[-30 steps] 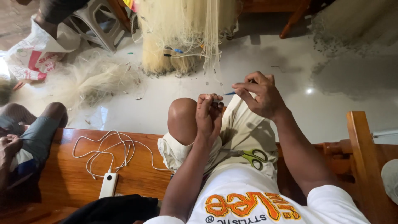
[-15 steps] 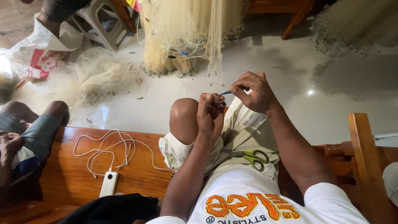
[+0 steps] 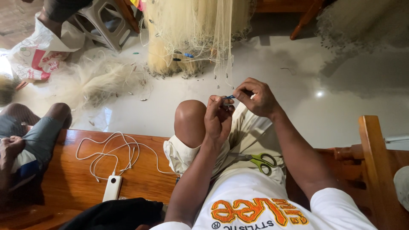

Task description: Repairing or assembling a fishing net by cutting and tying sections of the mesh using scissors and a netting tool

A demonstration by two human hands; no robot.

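My left hand (image 3: 218, 117) is raised over my bent knee, its fingers pinched on fine strands of a pale fishing net (image 3: 191, 30) that hangs in front of me. My right hand (image 3: 255, 98) sits just right of it and pinches a small blue netting needle (image 3: 229, 97) between thumb and fingers, its tip touching the left fingertips. A pair of green-handled scissors (image 3: 260, 161) lies on my lap, below both hands.
I sit on a wooden bench (image 3: 76, 170) with a white power bank (image 3: 112, 187) and coiled white cable (image 3: 113, 155) on it. Another person (image 3: 25, 140) sits at the left. Loose net heaps (image 3: 102, 79), a plastic stool (image 3: 106, 21) and a bag (image 3: 38, 51) lie on the glossy floor.
Both hands have stayed close together over the knee; my right hand has shifted slightly left and down toward my left fingers with the blue needle.
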